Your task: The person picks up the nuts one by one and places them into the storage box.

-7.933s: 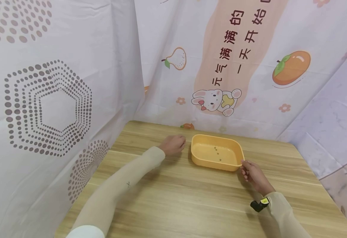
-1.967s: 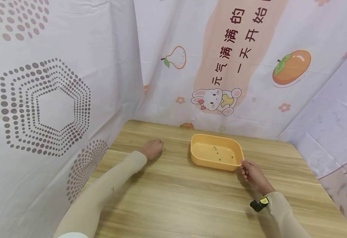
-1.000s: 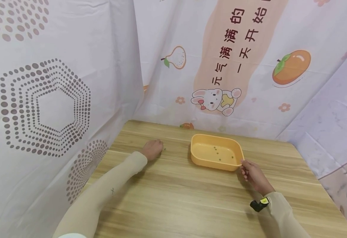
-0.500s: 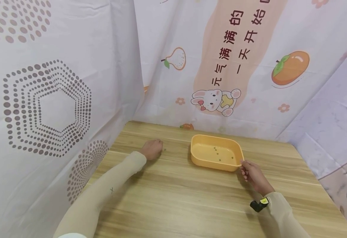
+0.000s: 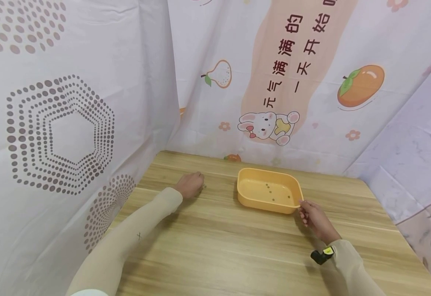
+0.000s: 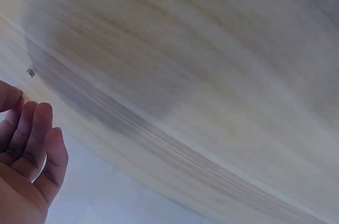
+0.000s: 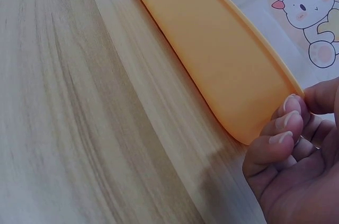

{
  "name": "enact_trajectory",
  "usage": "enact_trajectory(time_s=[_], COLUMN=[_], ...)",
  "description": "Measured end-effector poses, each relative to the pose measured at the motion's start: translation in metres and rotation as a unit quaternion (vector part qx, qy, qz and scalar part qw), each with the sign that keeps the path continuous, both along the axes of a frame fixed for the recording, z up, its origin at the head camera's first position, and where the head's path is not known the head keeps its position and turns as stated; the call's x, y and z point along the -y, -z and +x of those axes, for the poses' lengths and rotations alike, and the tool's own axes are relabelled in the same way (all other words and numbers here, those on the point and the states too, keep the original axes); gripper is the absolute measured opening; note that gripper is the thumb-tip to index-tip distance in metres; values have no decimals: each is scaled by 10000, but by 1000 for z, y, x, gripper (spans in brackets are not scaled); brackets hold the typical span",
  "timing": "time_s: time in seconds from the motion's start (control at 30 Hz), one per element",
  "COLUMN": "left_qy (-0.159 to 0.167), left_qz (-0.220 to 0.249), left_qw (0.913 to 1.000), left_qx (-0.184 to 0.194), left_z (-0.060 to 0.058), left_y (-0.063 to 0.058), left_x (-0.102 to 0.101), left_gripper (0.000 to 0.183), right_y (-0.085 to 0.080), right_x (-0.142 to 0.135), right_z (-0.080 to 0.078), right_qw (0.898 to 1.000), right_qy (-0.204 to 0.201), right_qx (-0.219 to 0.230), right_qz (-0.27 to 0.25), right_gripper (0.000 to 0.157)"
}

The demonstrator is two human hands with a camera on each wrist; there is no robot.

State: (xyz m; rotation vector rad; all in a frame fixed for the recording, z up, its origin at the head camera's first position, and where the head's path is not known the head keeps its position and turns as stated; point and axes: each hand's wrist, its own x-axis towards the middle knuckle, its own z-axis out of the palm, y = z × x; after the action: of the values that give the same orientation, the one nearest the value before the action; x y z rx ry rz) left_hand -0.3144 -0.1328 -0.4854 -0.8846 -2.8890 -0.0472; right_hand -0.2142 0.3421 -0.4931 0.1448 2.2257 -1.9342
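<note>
A small, shiny, grey nut-like piece [image 6: 30,73] lies on the wooden table just beyond my left fingertips. My left hand [image 5: 190,185] is beside it at the table's back left, low over the surface. Its fingers bend loosely, the thumb tip close to the index finger, and I see nothing between them. On the right, my right hand [image 5: 316,220] pinches the near right corner of a yellow plastic tray [image 5: 263,204] between thumb and fingers. Several tiny pieces [image 5: 270,192] are scattered on the tray's floor, too small to make out.
The wooden table [image 5: 215,250] stretches in front of me. A patterned cloth [image 5: 152,82] hangs along its left side, and a printed curtain [image 5: 208,135] closes off the back. A small black device with a yellow label [image 5: 322,255] sits at my right wrist.
Since the oldest frame, my left hand has moved left, away from the tray, and one more tiny piece lies in the tray. Over the last two seconds both hands stay almost still.
</note>
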Motion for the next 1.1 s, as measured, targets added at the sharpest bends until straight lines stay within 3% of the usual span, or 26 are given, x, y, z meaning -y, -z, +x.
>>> enact_trajectory(time_s=[0.17,0.57,0.87,1.1], left_qy=[-29,44,345,452], left_qz=[104,238,342,484], left_qw=[9999,9997,9986,9977], left_qx=[-14,-6,-209,-169], left_z=[-1,-2,-7,-9], left_y=[-1,-7,-8,-6], left_x=[-3,-8,-17,-25], left_gripper=[11,15,13,13], right_y=[0,-2,-2,-18], right_x=[0,0,-2,4], right_z=[0,-1,-2,4], right_qw=[10000,10000,10000,9996], right_qy=[-1,-7,2,-67], right_qx=[-1,-2,68,229], right_qz=[13,-23,-56,-118], right_gripper=[36,38,37,32])
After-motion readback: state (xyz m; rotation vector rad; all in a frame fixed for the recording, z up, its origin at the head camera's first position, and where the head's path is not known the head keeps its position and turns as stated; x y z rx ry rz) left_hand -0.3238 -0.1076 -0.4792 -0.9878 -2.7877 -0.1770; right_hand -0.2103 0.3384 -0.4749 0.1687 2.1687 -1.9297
